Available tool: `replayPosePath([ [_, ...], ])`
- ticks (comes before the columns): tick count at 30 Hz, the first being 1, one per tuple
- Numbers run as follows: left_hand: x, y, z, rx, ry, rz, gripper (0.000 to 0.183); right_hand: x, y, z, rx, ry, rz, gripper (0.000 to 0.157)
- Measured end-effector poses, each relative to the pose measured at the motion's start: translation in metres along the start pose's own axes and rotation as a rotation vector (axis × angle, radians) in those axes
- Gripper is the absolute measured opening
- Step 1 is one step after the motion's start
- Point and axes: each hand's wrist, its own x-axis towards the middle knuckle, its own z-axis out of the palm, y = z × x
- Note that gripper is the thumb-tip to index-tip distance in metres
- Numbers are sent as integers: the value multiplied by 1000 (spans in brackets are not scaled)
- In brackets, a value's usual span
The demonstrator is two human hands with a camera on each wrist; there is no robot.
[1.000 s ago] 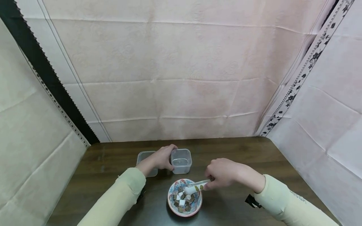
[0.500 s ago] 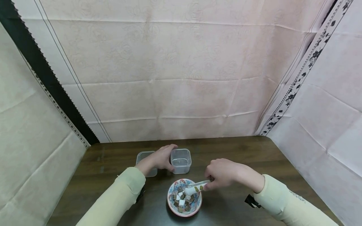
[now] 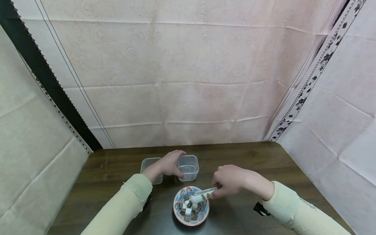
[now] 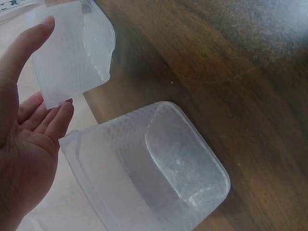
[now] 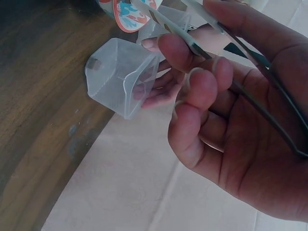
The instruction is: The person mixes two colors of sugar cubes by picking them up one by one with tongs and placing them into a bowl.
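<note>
My left hand (image 3: 167,164) holds the right-hand clear plastic container (image 3: 188,167), thumb at the near side and fingertips at the far side. The left wrist view shows its thumb and fingers (image 4: 60,120) on opposite sides of this container (image 4: 72,53). With my right hand (image 3: 229,181) I grip tongs (image 3: 207,192) with white, leaf-patterned arms. Their tips reach into a small patterned bowl (image 3: 176,212), among white cubes (image 3: 188,211) and brown cubes (image 3: 194,216). I cannot tell whether a cube sits between the tips. The right wrist view shows fingers curled around the tongs (image 5: 178,31).
A second clear container (image 3: 149,161) stands to the left, partly hidden under my left wrist; the left wrist view shows it large (image 4: 168,163). Everything stands on a dark wooden table (image 3: 241,153). Pale cloth (image 3: 188,107) hangs behind and at both sides.
My left thumb has slid slightly right along the container's near side. The tongs' tips have shifted very slightly left in the bowl. Otherwise both hands keep their places.
</note>
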Motion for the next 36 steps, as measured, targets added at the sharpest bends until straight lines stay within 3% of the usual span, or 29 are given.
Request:
replayPosePath([
  [12,-4,-3,-1,-7,29,16,85,0,0,-34,14,42,34,36],
  [21,-4,-8,-1,-12,37,25,83,26,15,-60,-56,63,74,43],
  [31,-4,-5,1,-41,39,54,80,68,16,-70,-72,-50,223,54],
  [36,-2,-5,2,-28,38,76,81,85,17,-67,-125,-116,252,57],
])
